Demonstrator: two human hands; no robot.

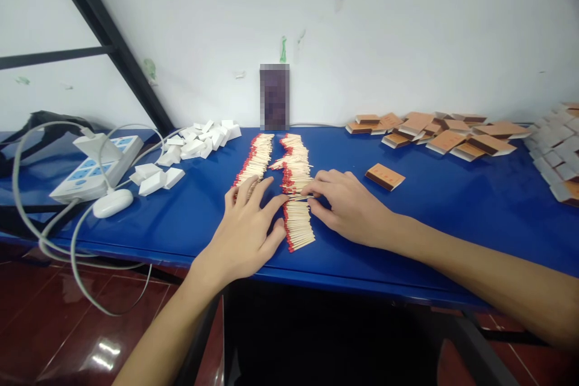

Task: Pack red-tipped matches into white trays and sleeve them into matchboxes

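Two rows of red-tipped matchsticks run away from me on the blue table [452, 205]: a left row [256, 160] and a right row [296, 187]. My left hand [246, 229] lies flat with fingers spread, its fingertips on the near end of the left row and its thumb by the red tips of the right row. My right hand [346, 205] rests on the table at the right row's other side, its fingertips pinching a few matchsticks near the row's middle. A single orange matchbox sleeve [384, 176] lies just right of that hand.
A heap of white inner trays [199, 142] sits at the back left, beside a white power strip [97, 166] with grey cables. Orange matchbox sleeves [443, 132] are piled at the back right, more boxes [558, 157] at the far right edge. A dark upright object [274, 96] leans on the wall.
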